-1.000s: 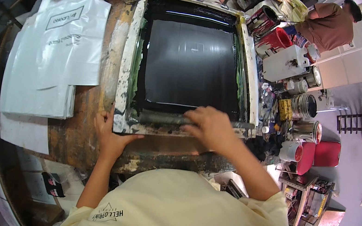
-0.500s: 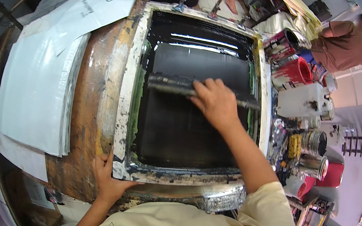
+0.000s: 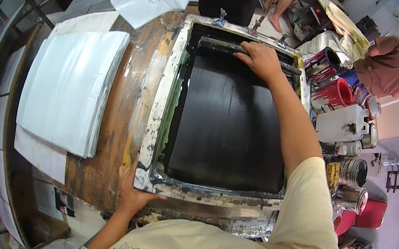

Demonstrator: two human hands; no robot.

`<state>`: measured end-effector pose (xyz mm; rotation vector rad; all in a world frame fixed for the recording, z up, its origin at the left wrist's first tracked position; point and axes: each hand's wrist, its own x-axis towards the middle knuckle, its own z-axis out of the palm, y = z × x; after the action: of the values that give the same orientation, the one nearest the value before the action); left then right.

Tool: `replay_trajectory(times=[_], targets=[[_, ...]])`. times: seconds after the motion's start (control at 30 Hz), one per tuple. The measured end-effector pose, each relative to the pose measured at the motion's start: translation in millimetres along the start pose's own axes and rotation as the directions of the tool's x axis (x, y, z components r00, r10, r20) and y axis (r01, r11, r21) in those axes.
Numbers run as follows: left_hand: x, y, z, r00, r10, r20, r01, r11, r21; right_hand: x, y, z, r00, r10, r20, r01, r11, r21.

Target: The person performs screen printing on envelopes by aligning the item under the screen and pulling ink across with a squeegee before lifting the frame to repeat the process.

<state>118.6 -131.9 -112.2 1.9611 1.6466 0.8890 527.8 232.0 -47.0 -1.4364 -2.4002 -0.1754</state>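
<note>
The right hand is closed on the middle of a long dark bar, likely to hold it even. The bar lies across the far end of the black screen, inside the frame. The left hand, thumb and fingers apart, touches the frame's near left corner, maybe to steady it; its fingertips look blurry

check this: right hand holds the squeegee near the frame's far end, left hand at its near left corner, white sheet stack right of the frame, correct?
Not quite: in the head view the stack of white sheets lies left of the frame, not right. The right hand holds the squeegee near the frame's far end, with the left hand at its near left corner.
</note>
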Motion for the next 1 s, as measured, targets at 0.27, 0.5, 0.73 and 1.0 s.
replay_trajectory(times=[0.27,0.5,0.73,1.0], targets=[[3.0,6.4,-0.6,1.000,-0.012,-0.017,0.011,0.999,-0.045,-104.9,-100.4,-18.0,0.999,0.053,-0.009,-0.054,0.998,-0.025],[2.0,5.3,2.5,0.998,-0.006,-0.062,0.000,0.995,-0.096,-234.3,-230.7,-85.8,0.992,0.048,0.116,-0.057,0.995,0.077],[6.4,29.7,-4.1,0.994,-0.040,-0.097,0.003,0.936,-0.353,-233.8,-262.2,-147.8,0.977,0.090,0.195,-0.102,0.994,0.049],[70.3,92.2,-48.7,0.949,-0.028,-0.314,-0.221,0.652,-0.726,-176.4,-256.3,-237.2,0.947,0.080,-0.310,-0.134,0.979,-0.155]])
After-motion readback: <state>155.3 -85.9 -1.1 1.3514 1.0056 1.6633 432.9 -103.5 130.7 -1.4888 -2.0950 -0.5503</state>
